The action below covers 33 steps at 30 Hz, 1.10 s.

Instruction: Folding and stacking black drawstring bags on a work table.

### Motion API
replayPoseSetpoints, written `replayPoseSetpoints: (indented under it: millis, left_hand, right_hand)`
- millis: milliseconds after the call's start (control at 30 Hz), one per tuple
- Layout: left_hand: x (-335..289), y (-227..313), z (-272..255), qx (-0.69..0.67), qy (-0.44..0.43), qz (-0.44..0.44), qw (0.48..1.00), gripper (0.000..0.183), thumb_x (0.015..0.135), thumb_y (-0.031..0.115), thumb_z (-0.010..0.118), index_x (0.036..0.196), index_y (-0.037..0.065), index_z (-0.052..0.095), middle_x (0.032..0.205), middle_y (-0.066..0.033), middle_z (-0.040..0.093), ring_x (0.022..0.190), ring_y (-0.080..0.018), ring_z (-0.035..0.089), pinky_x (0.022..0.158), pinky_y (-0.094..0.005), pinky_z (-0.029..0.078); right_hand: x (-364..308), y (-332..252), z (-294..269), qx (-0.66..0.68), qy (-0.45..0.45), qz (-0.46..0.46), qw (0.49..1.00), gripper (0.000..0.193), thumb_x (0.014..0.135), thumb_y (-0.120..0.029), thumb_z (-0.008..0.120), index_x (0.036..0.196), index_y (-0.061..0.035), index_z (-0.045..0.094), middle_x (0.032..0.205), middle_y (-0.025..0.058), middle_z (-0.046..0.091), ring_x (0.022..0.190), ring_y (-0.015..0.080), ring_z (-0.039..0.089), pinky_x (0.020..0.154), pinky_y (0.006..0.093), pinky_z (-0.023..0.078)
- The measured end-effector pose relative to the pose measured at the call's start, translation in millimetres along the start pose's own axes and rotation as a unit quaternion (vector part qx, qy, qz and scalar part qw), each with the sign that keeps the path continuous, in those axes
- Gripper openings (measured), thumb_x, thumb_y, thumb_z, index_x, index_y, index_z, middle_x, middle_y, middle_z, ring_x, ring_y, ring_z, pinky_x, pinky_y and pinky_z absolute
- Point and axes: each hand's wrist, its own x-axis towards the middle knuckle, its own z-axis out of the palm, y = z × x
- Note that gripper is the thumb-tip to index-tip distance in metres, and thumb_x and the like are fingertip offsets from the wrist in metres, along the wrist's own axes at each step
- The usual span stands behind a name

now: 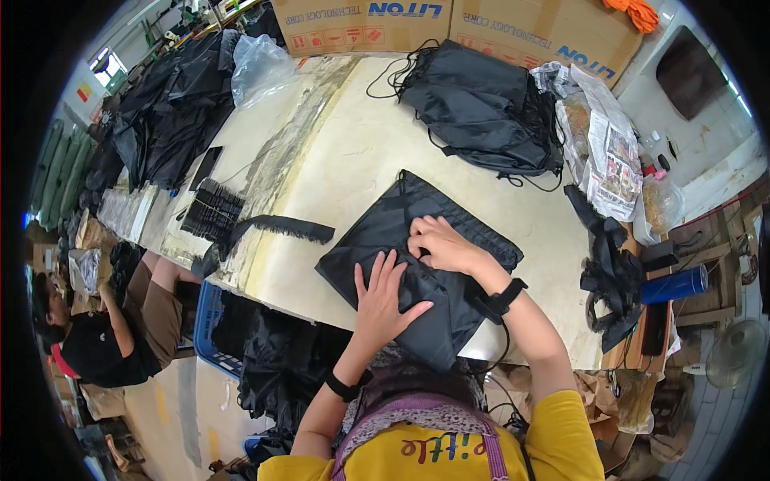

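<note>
A black nylon bag (pixel 373 220) lies flat on the pale worktable in front of me, its near part hanging over the edge toward my lap. My left hand (pixel 383 301) rests on its left part, palm down, with the fingers spread. Up and to the right of it, my right hand (pixel 441 243) has its fingers curled in and pinches the bag's fabric near the middle. Creases run through the cloth between the two hands. What lies under the right fingertips is hidden.
Black drawstring bags (pixel 481 104) are piled at the back, before cardboard boxes (pixel 365 24). Black strips (pixel 605 264) and a newspaper-wrapped bundle (pixel 605 152) lie right. Bundled black strips (pixel 212 210) and black cloth (pixel 176 104) are left. A blue crate (pixel 207 321) stands below; a person (pixel 104 345) sits left.
</note>
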Motion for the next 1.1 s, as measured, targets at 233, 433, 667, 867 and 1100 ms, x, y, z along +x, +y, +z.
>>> replayPoseSetpoints:
  millis: [233,433,667,867,1100]
  left_hand:
    - [2.0,17.3,13.7,0.112,-0.001,-0.061,0.992,0.071,0.088,0.044,0.062,0.141,0.002,0.041,0.148,-0.0184,0.037,0.138,-0.0415,0.029,0.107,-0.0672,0.016]
    - [6.1,3.8,16.2,0.057,0.006,-0.01,0.998,0.075,0.081,0.054,0.067,0.137,0.008,0.049,0.15,-0.0199,0.034,0.14,-0.0416,0.027,0.107,-0.0683,0.013]
    - [1.1,12.6,9.9,0.063,0.037,-0.013,0.997,0.081,0.071,0.063,0.071,0.129,0.007,0.058,0.149,-0.0196,0.036,0.139,-0.0419,0.028,0.108,-0.0674,0.011]
    - [3.1,12.4,10.3,0.065,0.045,-0.029,0.996,0.08,0.073,0.062,0.07,0.127,0.004,0.056,0.145,-0.0198,0.041,0.139,-0.0404,0.029,0.11,-0.0647,0.01]
    - [-21.2,-5.5,19.1,-0.116,0.049,-0.038,0.991,0.056,0.089,0.038,0.055,0.136,0.007,0.051,0.143,-0.0161,0.046,0.136,-0.0348,0.035,0.114,-0.0601,0.008]
  right_hand:
    - [-79.8,14.7,-0.5,-0.001,0.313,0.224,0.923,0.047,0.069,-0.023,0.08,0.108,-0.0041,0.064,0.117,0.0147,0.06,0.113,0.0322,0.052,0.097,0.0382,0.037]
    - [-133.5,45.3,-1.3,0.317,0.248,0.374,0.835,0.043,0.073,-0.026,0.082,0.102,0.0016,0.066,0.109,0.0142,0.064,0.1,0.0264,0.06,0.088,0.0335,0.044]
    - [-126.2,16.9,42.7,0.775,0.365,0.168,0.488,0.044,0.089,-0.012,0.066,0.129,-0.0013,0.052,0.124,0.0094,0.06,0.108,0.0183,0.06,0.097,0.0326,0.046]
    - [-120.0,-34.6,18.2,0.581,0.319,0.203,0.72,0.038,0.097,-0.027,0.059,0.125,-0.001,0.059,0.131,0.0083,0.057,0.122,0.0199,0.052,0.108,0.0371,0.037]
    - [-125.0,-103.4,26.3,0.121,0.049,-0.073,0.989,0.08,0.068,0.011,0.056,0.141,-0.0217,0.049,0.155,0.0029,0.032,0.147,0.0244,0.021,0.119,0.0544,-0.002]
